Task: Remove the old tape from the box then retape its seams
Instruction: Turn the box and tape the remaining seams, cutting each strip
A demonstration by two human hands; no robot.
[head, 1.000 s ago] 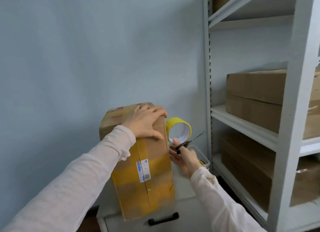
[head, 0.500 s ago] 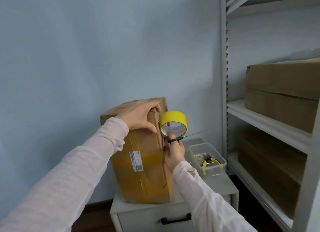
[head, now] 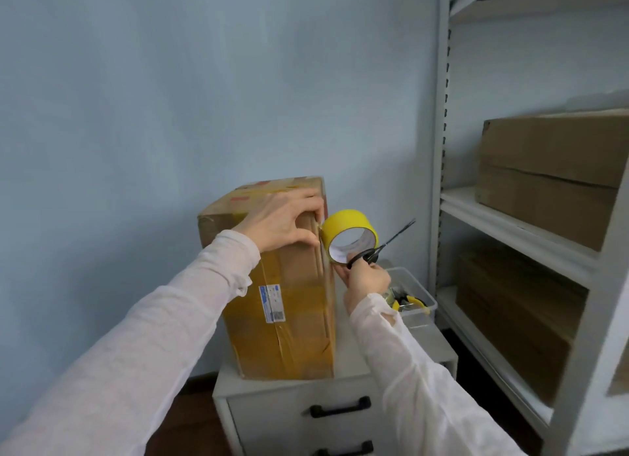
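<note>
Retaping: left hand (head: 282, 221) clamps brown cardboard box (head: 292, 319) at its top edge; right hand (head: 367, 280) grips yellow tape roll (head: 350, 222) and black scissors (head: 391, 241). Cutting probably follows.

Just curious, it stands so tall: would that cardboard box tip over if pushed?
Probably tippy: the box stands on end, taller than wide, on a small cabinet. Likely stiff: its taped walls look flat.

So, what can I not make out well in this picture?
Head view only:
- Loose end of the tape roll: hidden under the left hand at the box edge.
- Box's right side: turned away from the camera.
- Label text: too small.
- Scissors blades: blurred, open or closed unclear.
- Tub contents: partly behind the right hand and sleeve.
</note>
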